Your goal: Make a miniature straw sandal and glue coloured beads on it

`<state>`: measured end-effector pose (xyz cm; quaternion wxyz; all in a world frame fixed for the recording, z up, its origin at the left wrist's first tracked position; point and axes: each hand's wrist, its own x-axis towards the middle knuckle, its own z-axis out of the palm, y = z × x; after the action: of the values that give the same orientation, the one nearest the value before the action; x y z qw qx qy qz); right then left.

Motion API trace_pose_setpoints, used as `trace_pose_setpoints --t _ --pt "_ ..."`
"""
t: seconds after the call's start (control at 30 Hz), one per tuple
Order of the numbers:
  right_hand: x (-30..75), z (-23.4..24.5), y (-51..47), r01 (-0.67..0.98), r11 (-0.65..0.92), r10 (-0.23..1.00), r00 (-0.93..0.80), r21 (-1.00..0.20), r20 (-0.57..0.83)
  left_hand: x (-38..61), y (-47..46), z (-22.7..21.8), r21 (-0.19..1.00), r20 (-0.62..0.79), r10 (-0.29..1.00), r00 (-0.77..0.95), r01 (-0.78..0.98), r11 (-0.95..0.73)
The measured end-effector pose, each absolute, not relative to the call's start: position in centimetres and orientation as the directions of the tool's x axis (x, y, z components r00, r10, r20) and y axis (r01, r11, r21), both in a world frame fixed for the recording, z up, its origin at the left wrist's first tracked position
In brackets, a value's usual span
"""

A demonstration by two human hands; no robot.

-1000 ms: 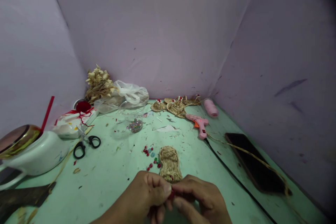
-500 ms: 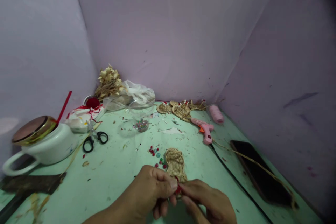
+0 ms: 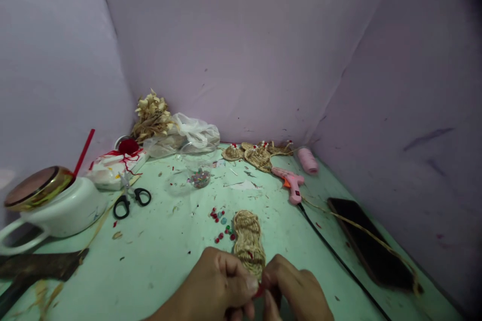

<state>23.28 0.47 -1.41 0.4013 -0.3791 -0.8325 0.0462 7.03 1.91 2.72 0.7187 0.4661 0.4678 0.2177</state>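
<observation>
Both hands meet at the near edge of the view over a small red piece (image 3: 258, 291), perhaps yarn, too small to make out fully. My left hand (image 3: 222, 283) is closed, pinching it between thumb and finger. From the other side my right hand (image 3: 295, 286) pinches at the same red piece. Just beyond the fingertips a woven straw-coloured shape (image 3: 247, 235), made of coiled cord, lies flat on the table. A few red, green and blue beads (image 3: 223, 225) are scattered to its left.
A pink glue gun (image 3: 291, 183) with a black cable and a phone (image 3: 371, 241) lie to the right. Scissors (image 3: 131, 203), a white pot (image 3: 73, 210) and a hammer-like tool (image 3: 45, 263) are at left. A bead cup (image 3: 200, 178) and woven pieces (image 3: 258, 155) stand farther back.
My hands have drawn slightly nearer to me with the red piece, off the woven shape, which now shows more fully. The whole view has shifted a little.
</observation>
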Motion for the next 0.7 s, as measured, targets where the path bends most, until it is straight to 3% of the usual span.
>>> trace_pose_setpoints --t 0.17,0.3,0.5,0.53,0.6,0.7 --pt "23.8 -1.3 0.8 0.562 0.738 0.628 -0.369 -0.374 0.685 6.7 1.4 3.4 0.894 -0.443 0.762 0.472 0.165 0.418" --pt "25.2 -0.2 1.3 0.587 0.666 0.705 -0.294 -0.46 0.645 6.3 1.7 4.5 0.894 -0.438 0.778 0.451 0.129 0.429" --pt "28.8 1.3 4.5 0.759 0.126 0.87 0.225 -0.639 0.439 4.4 3.9 6.9 0.945 -0.316 0.918 0.24 0.0 0.326" --pt "29.5 1.6 5.6 0.779 0.028 0.888 0.269 -0.627 0.374 4.0 4.2 7.1 0.952 -0.297 0.931 0.212 -0.005 0.305" --pt "30.9 2.4 8.0 0.844 -0.215 0.908 0.358 -0.492 0.217 3.4 4.7 7.4 0.962 -0.266 0.948 0.174 -0.014 0.273" --pt "32.1 3.0 12.0 0.868 -0.257 0.928 0.345 -0.425 0.143 3.0 5.0 7.6 0.964 -0.254 0.956 0.144 -0.037 0.262"
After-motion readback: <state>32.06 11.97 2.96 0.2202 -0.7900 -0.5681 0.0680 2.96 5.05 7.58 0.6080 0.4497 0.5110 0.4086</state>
